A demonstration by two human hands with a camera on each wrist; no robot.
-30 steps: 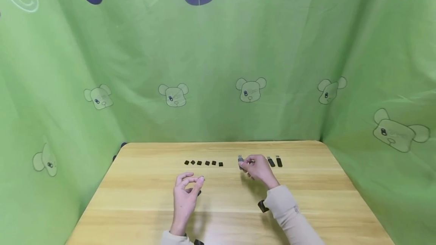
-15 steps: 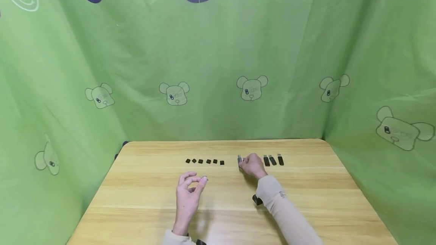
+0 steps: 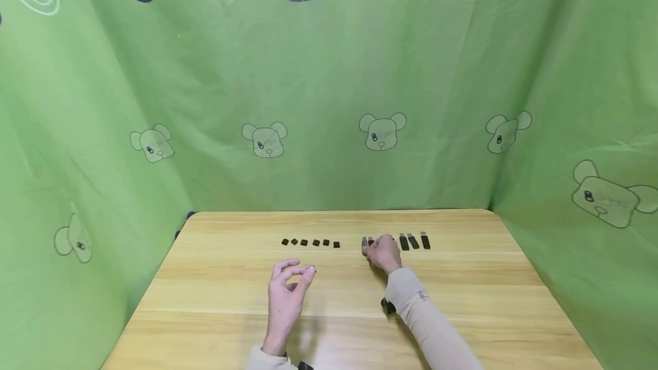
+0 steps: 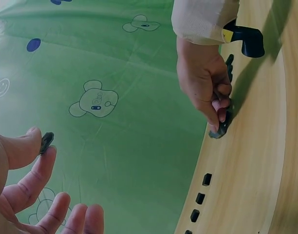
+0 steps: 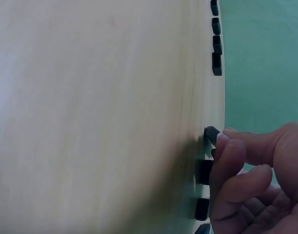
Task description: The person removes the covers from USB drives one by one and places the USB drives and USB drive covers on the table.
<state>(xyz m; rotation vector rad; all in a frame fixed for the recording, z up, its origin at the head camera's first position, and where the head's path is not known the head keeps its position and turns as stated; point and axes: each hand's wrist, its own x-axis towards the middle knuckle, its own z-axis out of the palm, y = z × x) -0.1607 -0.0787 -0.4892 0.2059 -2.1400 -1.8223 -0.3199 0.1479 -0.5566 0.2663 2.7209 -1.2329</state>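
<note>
Your right hand (image 3: pixel 382 251) pinches a light, stiff black USB stick (image 3: pixel 366 242); take its sides. Your left hand (image 3: pixel 288 290) pinches a small black cap (image 4: pixel 46 141), at its 8 o'clock.

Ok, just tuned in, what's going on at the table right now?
A person works at a wooden table with two rows of small dark parts. The right hand is down at the row of USB sticks, fingers curled round one at the row's left end, against the tabletop. The left hand is raised off the table and pinches a small black cap between thumb and forefinger. Six more caps lie in a line to the left, untouched.
</note>
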